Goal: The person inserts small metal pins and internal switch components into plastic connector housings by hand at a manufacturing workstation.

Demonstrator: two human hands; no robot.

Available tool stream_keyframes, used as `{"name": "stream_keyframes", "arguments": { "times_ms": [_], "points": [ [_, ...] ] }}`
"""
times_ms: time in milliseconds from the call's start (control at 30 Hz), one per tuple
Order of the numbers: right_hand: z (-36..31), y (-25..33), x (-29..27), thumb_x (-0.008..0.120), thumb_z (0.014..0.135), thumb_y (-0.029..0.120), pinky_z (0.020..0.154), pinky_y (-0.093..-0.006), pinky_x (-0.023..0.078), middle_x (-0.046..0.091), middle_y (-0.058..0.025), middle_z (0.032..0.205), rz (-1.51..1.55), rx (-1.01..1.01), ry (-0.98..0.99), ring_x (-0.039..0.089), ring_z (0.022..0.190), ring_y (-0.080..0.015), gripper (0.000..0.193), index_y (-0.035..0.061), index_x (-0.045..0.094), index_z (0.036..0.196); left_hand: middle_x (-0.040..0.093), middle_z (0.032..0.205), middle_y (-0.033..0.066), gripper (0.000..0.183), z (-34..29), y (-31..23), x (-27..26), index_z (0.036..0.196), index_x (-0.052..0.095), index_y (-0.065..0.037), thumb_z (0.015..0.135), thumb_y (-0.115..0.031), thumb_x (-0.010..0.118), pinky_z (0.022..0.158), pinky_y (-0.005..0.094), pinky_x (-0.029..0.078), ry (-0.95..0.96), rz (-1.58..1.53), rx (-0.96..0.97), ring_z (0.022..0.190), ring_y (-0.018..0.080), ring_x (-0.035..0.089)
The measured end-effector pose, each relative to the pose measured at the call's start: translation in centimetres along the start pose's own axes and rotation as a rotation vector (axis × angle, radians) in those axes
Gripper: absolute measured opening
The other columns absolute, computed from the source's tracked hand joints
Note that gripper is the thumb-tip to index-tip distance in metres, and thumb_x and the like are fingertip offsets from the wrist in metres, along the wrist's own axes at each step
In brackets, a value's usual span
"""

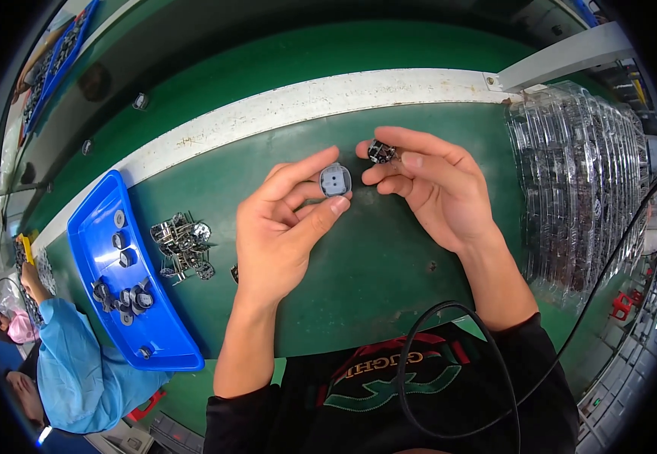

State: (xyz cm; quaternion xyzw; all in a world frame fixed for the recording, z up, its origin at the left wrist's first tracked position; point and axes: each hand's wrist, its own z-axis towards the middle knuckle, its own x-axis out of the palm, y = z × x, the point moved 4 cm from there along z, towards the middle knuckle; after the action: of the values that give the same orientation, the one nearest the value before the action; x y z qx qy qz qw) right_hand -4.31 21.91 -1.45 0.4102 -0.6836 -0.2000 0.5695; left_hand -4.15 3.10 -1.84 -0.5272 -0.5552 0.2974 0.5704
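Between thumb and fingers, my left hand (279, 219) grips a small grey round housing (335, 181), its hollow face with two dark holes turned up. Close by on the right, my right hand (442, 181) pinches a small black and silver metal part (380, 152) at its fingertips. The two pieces are a short gap apart, held above the green tabletop (366, 280). Left of my left hand lies a pile of similar metal parts (183, 244). A dark piece shows partly behind my left wrist.
A blue tray (173, 333) with several grey housings stands at the left. Stacked clear plastic trays (578, 181) fill the right side. A white rail (283, 108) runs along the far edge. A black cable (408, 344) loops before my chest. Someone in a blue smock (79, 371) sits at left.
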Motion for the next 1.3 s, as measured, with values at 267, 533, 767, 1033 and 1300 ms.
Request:
{"name": "stream_keyframes", "arguments": {
  "times_ms": [267,533,767,1033,1300],
  "points": [
    [-1.5,0.7,1.1,0.061,0.092,-0.005,0.07,-0.0279,0.058,0.066,-0.0197,0.117,-0.391,-0.219,0.034,0.07,0.087,-0.0201,0.03,-0.0052,0.062,0.122,0.061,0.126,0.0193,0.044,0.1,0.0,0.5,0.13,0.056,0.008,0.087,0.013,0.063,0.095,0.034,0.056,0.068,-0.238,-0.07,0.109,0.024,0.066],
    [-2.4,1.6,1.8,0.07,0.085,-0.007,0.062,-0.0254,0.057,0.07,-0.0125,0.105,-0.65,-0.517,-0.031,0.069,0.083,-0.0165,0.021,-0.0022,0.071,0.105,0.062,0.125,0.0237,0.042,-0.2,0.7,1.3,0.127,0.056,0.008,0.086,0.014,0.063,0.097,0.0361,0.056,0.112,-0.382,0.008,0.111,0.0263,0.066],
    [-3.1,2.3,3.4,0.08,0.067,-0.006,0.059,-0.0272,0.049,0.067,-0.0068,0.084,-1.11,-0.951,-0.093,0.062,0.074,-0.0197,0.026,0.0021,0.074,0.09,0.061,0.128,0.026,0.042,-0.6,1.1,1.8,0.123,0.057,0.007,0.083,0.017,0.065,0.095,0.0337,0.056,0.137,-0.279,0.046,0.113,0.0254,0.065],
    [-3.3,1.2,3.5,0.081,0.066,-0.006,0.055,-0.0288,0.043,0.066,-0.0049,0.083,-1.124,-0.996,-0.158,0.056,0.069,-0.0191,0.024,0.0032,0.071,0.085,0.059,0.129,0.0282,0.037,-0.7,1.6,2.2,0.117,0.059,0.007,0.083,0.019,0.066,0.094,0.0342,0.058,0.136,-0.288,0.09,0.116,0.028,0.064],
    [-2.7,0.2,3.5,0.079,0.07,-0.004,0.056,-0.03,0.044,0.064,-0.0056,0.082,-1.104,-1.028,-0.16,0.057,0.069,-0.0201,0.023,0.0019,0.072,0.091,0.062,0.125,0.026,0.037,-1.3,1.3,1.9,0.116,0.06,0.008,0.082,0.019,0.066,0.093,0.0333,0.057,0.015,-0.313,0.116,0.113,0.0273,0.065]
  ]
}}
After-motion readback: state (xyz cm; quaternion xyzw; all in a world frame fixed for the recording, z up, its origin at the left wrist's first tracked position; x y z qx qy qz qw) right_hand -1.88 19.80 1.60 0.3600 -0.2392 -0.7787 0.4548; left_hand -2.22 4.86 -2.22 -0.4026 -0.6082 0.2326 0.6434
